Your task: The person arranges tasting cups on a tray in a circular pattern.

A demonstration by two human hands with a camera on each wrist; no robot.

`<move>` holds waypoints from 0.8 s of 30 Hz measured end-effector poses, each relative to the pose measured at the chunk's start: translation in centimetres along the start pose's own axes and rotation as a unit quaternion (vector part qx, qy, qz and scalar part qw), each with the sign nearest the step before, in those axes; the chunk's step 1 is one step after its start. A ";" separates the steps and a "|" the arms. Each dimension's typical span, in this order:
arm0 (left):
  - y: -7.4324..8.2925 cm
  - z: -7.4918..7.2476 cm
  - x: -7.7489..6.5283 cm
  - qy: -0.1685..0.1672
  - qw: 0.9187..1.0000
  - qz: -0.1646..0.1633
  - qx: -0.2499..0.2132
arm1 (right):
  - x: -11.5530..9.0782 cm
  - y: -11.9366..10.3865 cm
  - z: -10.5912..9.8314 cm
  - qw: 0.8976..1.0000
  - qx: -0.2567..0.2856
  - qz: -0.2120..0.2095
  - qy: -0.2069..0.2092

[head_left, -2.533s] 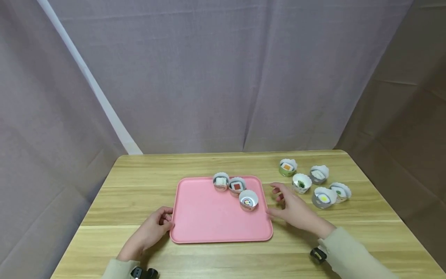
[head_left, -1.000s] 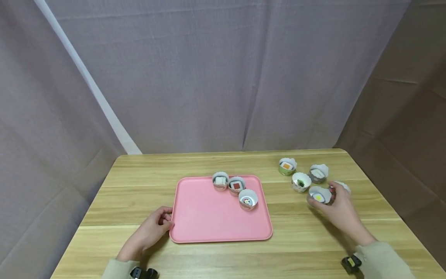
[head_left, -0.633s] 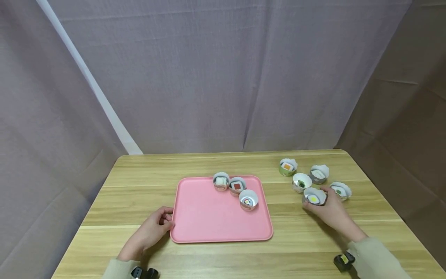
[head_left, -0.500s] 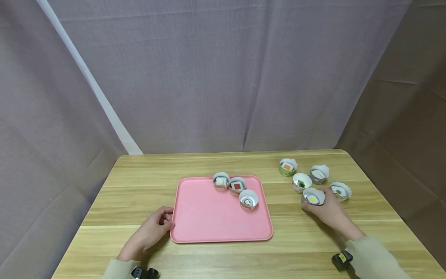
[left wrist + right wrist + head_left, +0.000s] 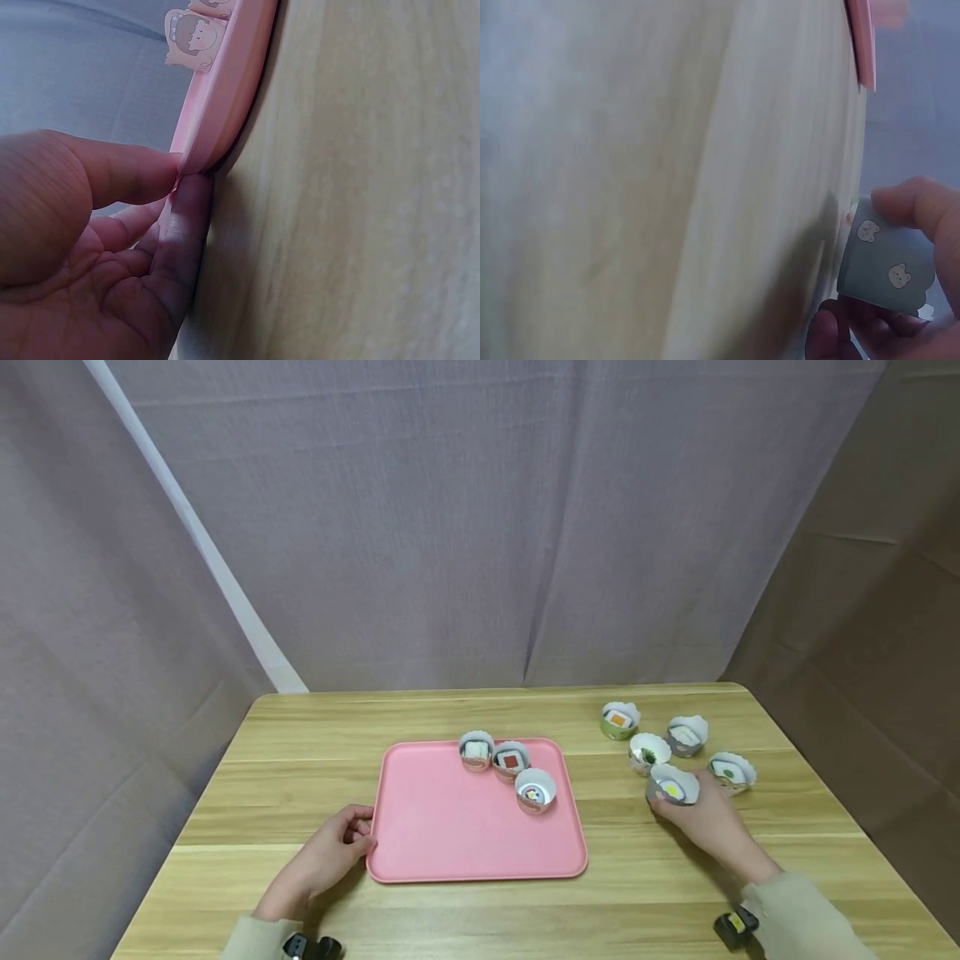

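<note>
My left hand [image 5: 324, 856] pinches the left rim of the pink tray [image 5: 465, 835] between thumb and fingers; the left wrist view shows the fingers [image 5: 184, 217] at the rim. On the right, my right hand [image 5: 716, 818] grips a grey paper baking cup [image 5: 656, 789], thumb on the near side and fingers partly hidden behind it. Inside that cup is a small piece with a yellow centre [image 5: 672, 791]. White bear faces decorate the cup's wall [image 5: 885, 259] in the right wrist view. Whether its base touches the table cannot be told.
Three paper cups stand at the tray's back right: one with a white piece [image 5: 476, 752], one with a red-centred piece [image 5: 512, 762], one white inside [image 5: 535, 791]. Several more sit near my right hand: a green cup [image 5: 620, 721], a white cup [image 5: 648, 753], others [image 5: 687, 736] [image 5: 732, 772].
My right hand has left the tray's right side, reached the cups, taken hold of the grey paper baking cup and moved it slightly left. The left hand and tray have stayed put.
</note>
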State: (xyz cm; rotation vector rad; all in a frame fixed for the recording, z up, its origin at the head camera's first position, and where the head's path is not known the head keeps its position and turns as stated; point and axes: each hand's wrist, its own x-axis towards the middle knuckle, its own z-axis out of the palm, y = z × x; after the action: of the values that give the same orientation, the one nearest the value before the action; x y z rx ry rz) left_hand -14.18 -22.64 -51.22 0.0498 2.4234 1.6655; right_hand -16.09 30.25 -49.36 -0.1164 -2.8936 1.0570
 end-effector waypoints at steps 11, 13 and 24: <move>0.1 0.0 0.0 0.009 1.000 -0.011 0.011 | -0.9 -3.8 1.4 0.998 0.006 -0.064 0.013; 0.1 0.0 0.0 0.010 1.000 -0.013 0.012 | -1.1 -4.7 2.1 0.997 0.009 -0.075 0.000; -0.1 0.1 0.0 0.011 1.000 -0.005 0.022 | -2.7 -8.5 6.0 0.988 0.073 -0.087 -0.102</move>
State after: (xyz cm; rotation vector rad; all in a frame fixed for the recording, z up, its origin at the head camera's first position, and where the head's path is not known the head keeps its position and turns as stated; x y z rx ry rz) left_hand -14.18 -22.58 -51.31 0.0263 2.4720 1.6170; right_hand -14.34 19.70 -48.49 0.2615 -2.9175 1.3103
